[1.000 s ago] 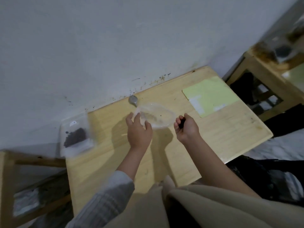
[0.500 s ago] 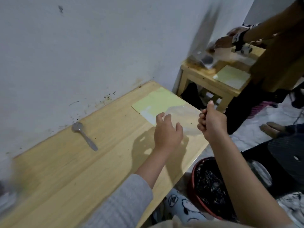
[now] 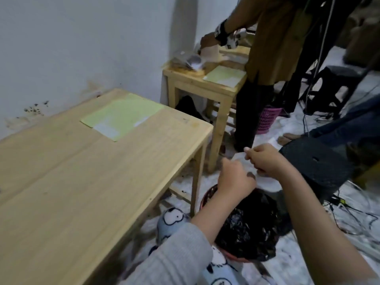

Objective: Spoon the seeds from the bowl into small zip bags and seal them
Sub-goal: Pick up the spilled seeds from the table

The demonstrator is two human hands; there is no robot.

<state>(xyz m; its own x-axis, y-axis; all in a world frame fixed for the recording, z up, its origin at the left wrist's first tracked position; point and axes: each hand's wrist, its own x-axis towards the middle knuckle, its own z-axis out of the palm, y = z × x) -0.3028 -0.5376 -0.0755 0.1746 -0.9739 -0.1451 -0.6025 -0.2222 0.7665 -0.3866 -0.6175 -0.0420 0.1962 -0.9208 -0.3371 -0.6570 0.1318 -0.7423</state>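
Note:
Both my hands hold a clear plastic bowl (image 3: 240, 157) off the table's right end, above a red-rimmed bin (image 3: 207, 196) lined with a black bag. My right hand (image 3: 267, 161) pinches the bowl's far edge between thumb and fingers. My left hand (image 3: 234, 178) is curled round its near side and hides most of it. What the bowl holds cannot be seen. The spoon and the zip bags are out of view.
The wooden table (image 3: 82, 182) on the left carries a pale green sheet (image 3: 121, 116). Behind it, another person stands at a smaller wooden table (image 3: 224, 88). A pink basket (image 3: 267, 118), a black stool (image 3: 316, 165) and loose cables (image 3: 349, 212) are on the floor at right.
My hands carried the clear bowl from the middle of the table rightward, past its end, to above the bin. My view swung right, so the spoon and seed bag left the frame.

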